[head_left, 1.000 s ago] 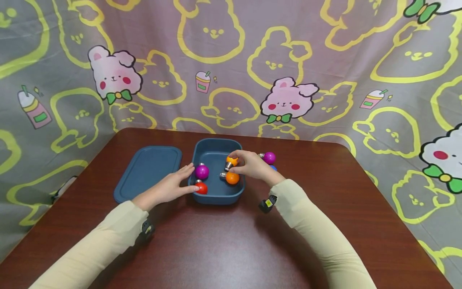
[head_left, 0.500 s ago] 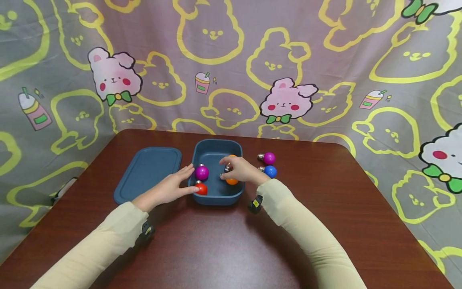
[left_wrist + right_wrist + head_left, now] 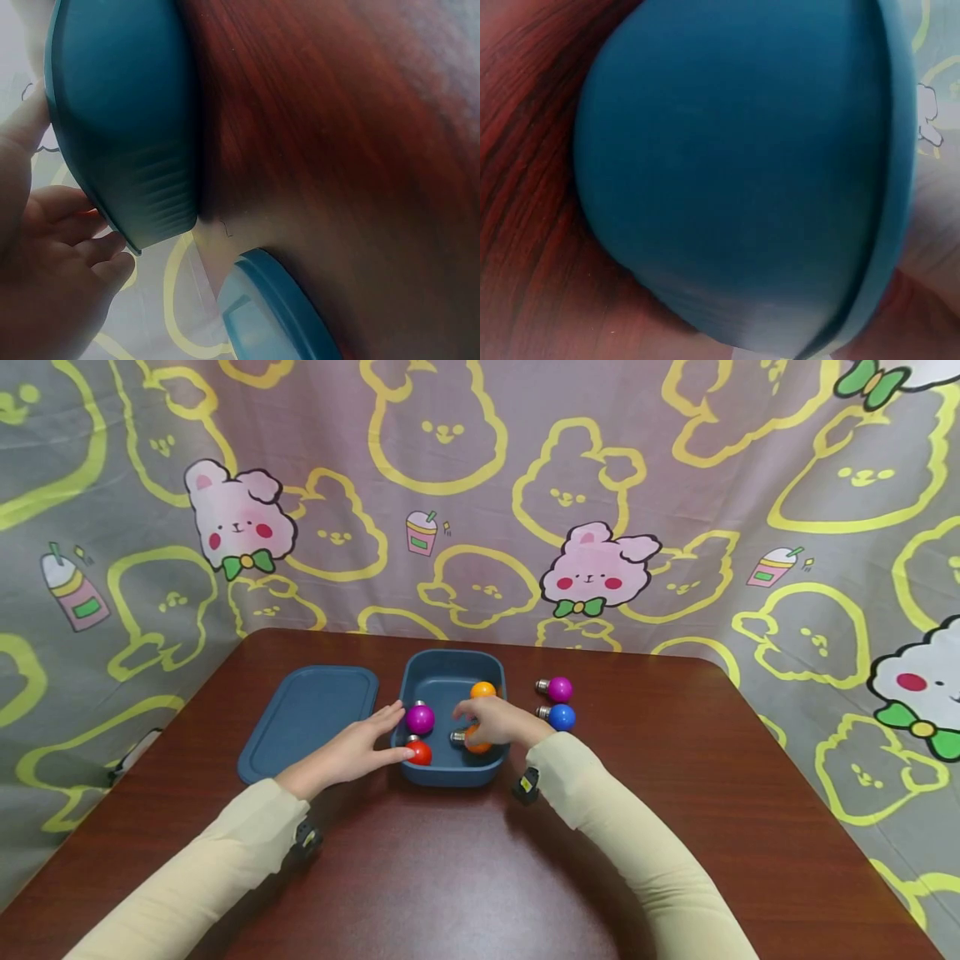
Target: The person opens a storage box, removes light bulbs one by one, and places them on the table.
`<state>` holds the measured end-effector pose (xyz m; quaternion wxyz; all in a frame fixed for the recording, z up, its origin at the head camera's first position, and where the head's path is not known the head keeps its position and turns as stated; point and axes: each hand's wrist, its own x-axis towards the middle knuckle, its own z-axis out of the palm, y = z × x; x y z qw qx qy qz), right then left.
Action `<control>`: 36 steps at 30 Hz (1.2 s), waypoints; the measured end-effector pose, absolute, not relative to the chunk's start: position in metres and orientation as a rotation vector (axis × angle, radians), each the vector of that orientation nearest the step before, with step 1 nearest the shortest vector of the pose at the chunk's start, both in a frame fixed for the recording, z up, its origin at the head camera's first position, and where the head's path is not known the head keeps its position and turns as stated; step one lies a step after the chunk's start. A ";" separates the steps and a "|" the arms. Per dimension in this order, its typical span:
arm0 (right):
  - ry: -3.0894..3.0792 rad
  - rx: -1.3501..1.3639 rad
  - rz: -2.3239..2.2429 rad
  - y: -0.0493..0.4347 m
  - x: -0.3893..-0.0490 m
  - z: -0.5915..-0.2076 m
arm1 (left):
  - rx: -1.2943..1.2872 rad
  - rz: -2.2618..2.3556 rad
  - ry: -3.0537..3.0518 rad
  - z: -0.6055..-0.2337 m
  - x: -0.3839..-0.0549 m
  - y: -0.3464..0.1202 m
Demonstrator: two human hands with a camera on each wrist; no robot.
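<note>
A blue box stands on the table with coloured light bulbs inside. My left hand lies along its left wall, fingers extended at the rim and thumb over the front corner by a red bulb; the left wrist view shows the fingertips at the box edge. Beside that thumb lies a purple bulb. My right hand reaches over the right rim, a gap between thumb and fingers. Its thumb is right at an orange bulb, partly covered. Behind it sits another orange bulb, its base hidden.
A flat blue lid lies left of the box. On the table to the right are a purple bulb and a blue bulb. A patterned curtain hangs behind the table.
My right hand has let go of the farther orange bulb inside the box and moved left and nearer. The nearer orange bulb has shifted slightly toward me. The left hand stays put.
</note>
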<state>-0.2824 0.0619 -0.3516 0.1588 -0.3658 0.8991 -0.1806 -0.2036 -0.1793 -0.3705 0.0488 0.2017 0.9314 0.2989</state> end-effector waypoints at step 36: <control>2.612 -1.103 -0.872 0.103 -0.258 -0.322 | 0.635 0.916 2.853 -0.369 -0.202 -0.179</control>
